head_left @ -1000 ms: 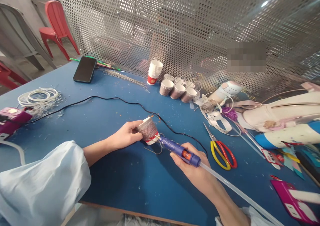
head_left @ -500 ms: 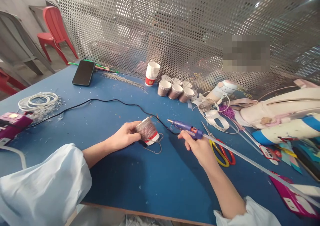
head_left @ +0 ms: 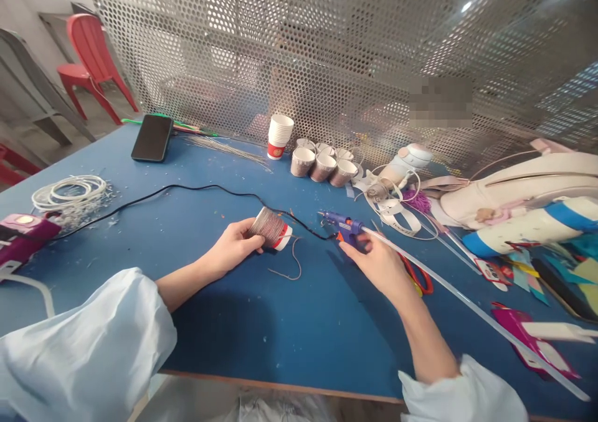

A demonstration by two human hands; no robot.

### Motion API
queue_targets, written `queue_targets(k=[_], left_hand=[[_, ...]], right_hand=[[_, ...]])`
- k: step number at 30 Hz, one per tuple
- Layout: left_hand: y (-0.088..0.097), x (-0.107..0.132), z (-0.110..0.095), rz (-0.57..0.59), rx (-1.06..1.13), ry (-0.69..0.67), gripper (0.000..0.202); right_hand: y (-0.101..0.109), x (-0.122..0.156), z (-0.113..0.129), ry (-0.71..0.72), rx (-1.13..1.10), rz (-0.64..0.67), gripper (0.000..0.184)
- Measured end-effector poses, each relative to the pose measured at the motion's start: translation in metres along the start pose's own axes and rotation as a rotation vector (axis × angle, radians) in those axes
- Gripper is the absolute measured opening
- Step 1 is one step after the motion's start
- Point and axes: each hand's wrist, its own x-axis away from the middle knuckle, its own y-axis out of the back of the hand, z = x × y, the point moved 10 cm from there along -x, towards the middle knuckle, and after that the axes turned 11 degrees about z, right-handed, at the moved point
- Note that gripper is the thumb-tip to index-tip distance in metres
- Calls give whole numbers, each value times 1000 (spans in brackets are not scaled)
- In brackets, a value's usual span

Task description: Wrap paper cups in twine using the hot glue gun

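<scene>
My left hand [head_left: 238,246] is closed on a paper cup [head_left: 282,238] tipped on its side above the blue table. Grey-brown cord [head_left: 267,226] is wound round most of the cup, leaving a red and white band bare. A loose cord end [head_left: 299,263] trails from it to the right. My right hand [head_left: 380,263] is closed at the handle of a blue glue gun [head_left: 343,223], thumb near the orange trigger; some fingers are hidden behind it. The nozzle points left. A long clear glue stick [head_left: 443,291] sticks out of the gun's back.
Several cord-wrapped cups [head_left: 322,167] stand beside a stack of paper cups [head_left: 280,134] near the perforated metal screen. Scissors [head_left: 423,276] lie beyond my right hand. A black cable [head_left: 210,187] crosses the table to a purple power strip [head_left: 28,232]. A phone [head_left: 152,137] lies back left.
My right hand has turned the glue gun, so its handle and orange trigger now show. The cup in my left hand has tilted further, and its loose cord end hangs differently.
</scene>
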Motion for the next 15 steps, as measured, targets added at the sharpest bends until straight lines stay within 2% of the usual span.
queue_targets(k=[2,4,7,9,11,13,15], left_hand=[[-1,1,0,-12,-12,12,21],[-3,2,1,-16,-24,34,21],[-7,5,2,1,-36,52,20],[-10,6,0,18,-38,52,19],[-11,8,-1,22,-40,58,18],[-13,10,-2,29,-38,65,17],[-16,10,-3,47,-32,65,17]], right_hand=[[6,17,-2,-43,103,34,36],[0,33,7,3,89,129,36],[-11,54,55,304,-21,196,22],[-13,64,91,533,-69,170,9],[-11,69,120,711,-84,107,7],[-9,68,137,814,-75,37,12],[-10,63,145,849,-62,0,14]])
